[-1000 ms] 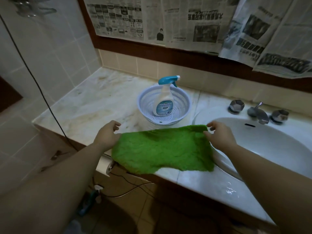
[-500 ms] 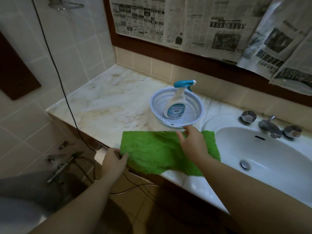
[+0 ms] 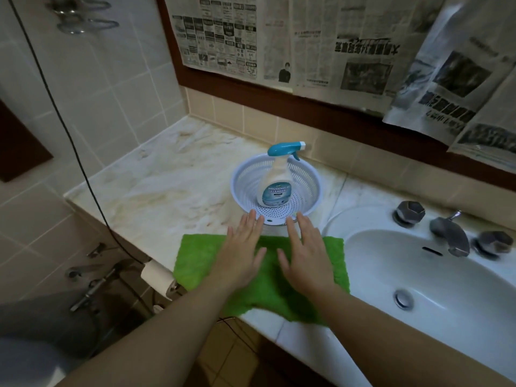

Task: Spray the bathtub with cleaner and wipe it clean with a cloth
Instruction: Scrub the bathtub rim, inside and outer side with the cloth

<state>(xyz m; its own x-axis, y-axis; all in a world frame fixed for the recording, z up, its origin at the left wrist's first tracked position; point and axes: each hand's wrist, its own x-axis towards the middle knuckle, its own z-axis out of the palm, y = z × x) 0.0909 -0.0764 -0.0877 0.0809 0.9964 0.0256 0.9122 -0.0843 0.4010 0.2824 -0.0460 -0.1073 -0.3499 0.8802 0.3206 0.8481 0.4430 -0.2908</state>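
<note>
Left hand (image 3: pixel 242 251) and right hand (image 3: pixel 303 252), fingers spread, palms down over green cloth (image 3: pixel 195 263) near cleaner bottle (image 3: pixel 276 180)

I have let go of the fuzzy green cloth's (image 3: pixel 195 263) far corners and brought my left hand (image 3: pixel 241 254) and right hand (image 3: pixel 303 254) together over its middle, palms down and fingers spread flat, fingertips reaching toward the pale perforated plastic basket (image 3: pixel 243 185).
</note>
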